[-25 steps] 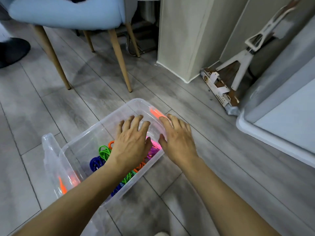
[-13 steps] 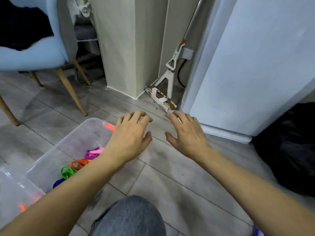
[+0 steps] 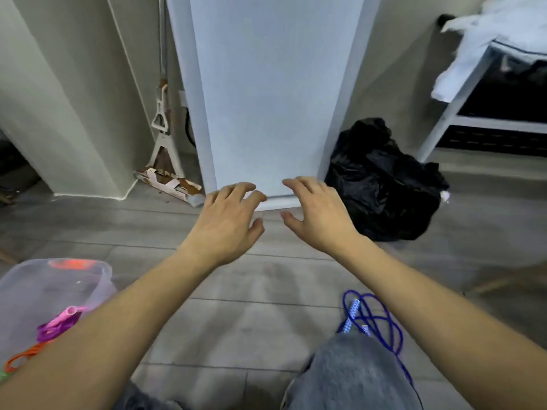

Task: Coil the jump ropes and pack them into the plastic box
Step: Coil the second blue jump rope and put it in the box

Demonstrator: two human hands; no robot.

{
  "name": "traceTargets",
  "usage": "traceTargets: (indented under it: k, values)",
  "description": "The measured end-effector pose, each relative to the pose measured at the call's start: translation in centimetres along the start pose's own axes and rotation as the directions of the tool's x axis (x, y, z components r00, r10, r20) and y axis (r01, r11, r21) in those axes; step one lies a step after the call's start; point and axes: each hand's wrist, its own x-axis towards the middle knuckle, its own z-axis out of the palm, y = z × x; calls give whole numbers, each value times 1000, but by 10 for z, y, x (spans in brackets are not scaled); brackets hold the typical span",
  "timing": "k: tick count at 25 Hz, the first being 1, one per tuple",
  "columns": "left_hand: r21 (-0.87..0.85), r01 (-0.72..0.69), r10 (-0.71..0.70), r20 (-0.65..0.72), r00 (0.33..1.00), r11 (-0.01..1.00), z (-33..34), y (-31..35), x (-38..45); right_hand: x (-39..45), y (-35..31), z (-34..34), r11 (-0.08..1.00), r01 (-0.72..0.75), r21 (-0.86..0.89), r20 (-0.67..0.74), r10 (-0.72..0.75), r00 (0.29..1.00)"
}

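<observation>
Both empty, loosely spread hands, left hand and right hand, have left the plastic box, now lower left; blue jump rope lies below the right forearm.

Both hands outstretched, empty.

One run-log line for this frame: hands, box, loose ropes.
left hand open, empty | right hand open, empty | plastic box holds pink rope, orange rope | blue rope loose on floor

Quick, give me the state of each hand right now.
Left hand: open, fingers spread and loosely bent, holding nothing.
Right hand: open, fingers spread and loosely bent, holding nothing.
</observation>
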Motion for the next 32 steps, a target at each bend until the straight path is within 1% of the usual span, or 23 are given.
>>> traceTargets:
  k: [5, 9, 12, 16, 18, 20, 22, 23, 24, 25, 26, 27, 28, 29, 30, 31, 32]
  values:
    - [-82, -85, 90, 58, 994, 993, 52, 60, 20, -62, 83, 10, 983, -184, -27, 21, 184, 983]
    - [-115, -120, 133, 113, 985, 986, 110, 84, 26, -114, 126, 46, 947, -320, -21, 101, 320, 942]
    - [-128, -123, 148, 214, 966, 984, 158, 99, 22, -159, 155, 80, 898, -439, -3, 162, 434, 886]
    - [-163, -136, 176, 262, 949, 977, 213, 109, 3, -203, 177, 134, 805, -593, 29, 254, 568, 783]
    - [-178, -114, 166, 309, 936, 977, 236, 109, -7, -218, 179, 164, 763, -646, 21, 285, 615, 736]
    - [-187, -92, 153, 346, 926, 978, 256, 105, -15, -229, 180, 194, 726, -688, -20, 335, 653, 679]
    - [-187, -92, 156, 371, 916, 978, 269, 101, -22, -242, 181, 219, 691, -714, -114, 380, 695, 611]
    - [-185, -90, 157, 388, 908, 979, 274, 100, -25, -248, 182, 231, 649, -737, -189, 393, 738, 548]
    - [-187, -89, 159, 409, 899, 978, 278, 100, -26, -255, 184, 241, 585, -763, -276, 417, 788, 453]
    - [-191, -92, 167, 423, 890, 977, 282, 100, -27, -260, 186, 251, 514, -782, -353, 443, 828, 344]
    - [-196, -102, 180, 432, 884, 975, 285, 100, -27, -266, 186, 260, 456, -794, -403, 469, 847, 248]
    - [-200, -119, 197, 435, 879, 972, 288, 100, -27, -269, 187, 268, 415, -804, -427, 489, 853, 181]
    - [-205, -136, 215, 433, 875, 969, 290, 100, -25, -271, 188, 275, 389, -813, -434, 498, 855, 143]
    - [-211, -149, 229, 431, 873, 966, 293, 100, -24, -270, 190, 284, 373, -822, -431, 500, 857, 127]
    - [-214, -161, 241, 432, 869, 964, 295, 100, -22, -267, 191, 291, 370, -826, -425, 502, 856, 126]
    - [-213, -184, 262, 440, 859, 960, 296, 98, -21, -264, 192, 298, 385, -822, -421, 505, 852, 141]
    - [-202, -237, 306, 455, 836, 950, 298, 95, -22, -261, 192, 307, 410, -811, -417, 513, 843, 162]
